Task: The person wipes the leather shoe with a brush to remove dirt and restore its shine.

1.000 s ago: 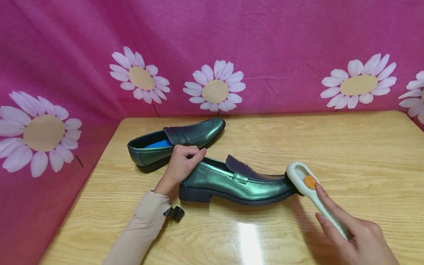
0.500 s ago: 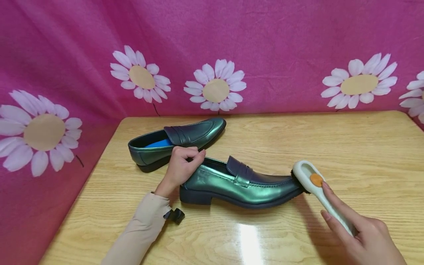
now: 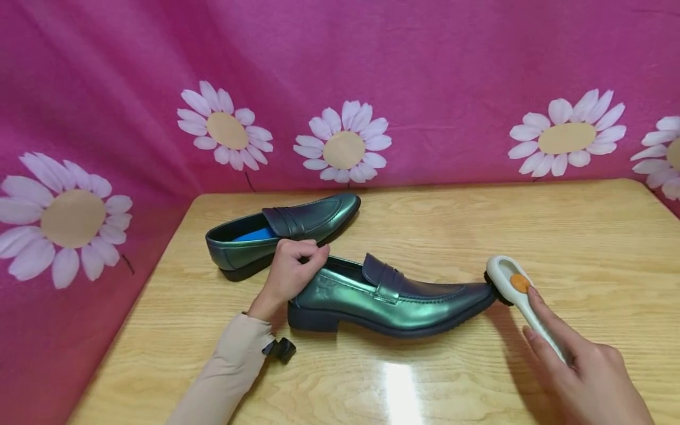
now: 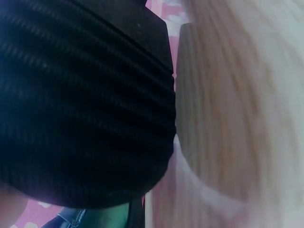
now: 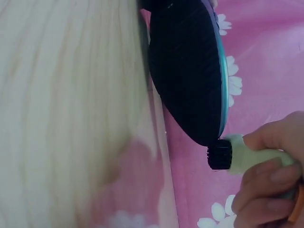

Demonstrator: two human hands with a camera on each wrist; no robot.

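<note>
Grips the near green loafer (image 3: 414, 310) by the back of its opening with the left hand (image 3: 291, 274), curling the fingers over the rim at the heel. Holds that loafer over the wooden table (image 3: 589, 236), sole downward and toe pointing right, clear of the wood at the toe; cannot tell of any contact at the heel. Grasps the handle of a pale brush (image 3: 524, 303) in the right hand (image 3: 589, 369), with one digit at its orange button (image 3: 519, 283), and sets the black bristles (image 5: 219, 154) against the very tip of the toe. Has the matching far loafer (image 3: 319, 219) upright at the back left, just beyond the left hand, with a blue insole (image 3: 255, 235) inside. Wears a beige sleeve (image 3: 225, 363) and a small black fitting (image 3: 283, 350) at the left wrist. Faces a magenta cloth (image 3: 441, 71) printed with white daisies (image 3: 343, 150).
</note>
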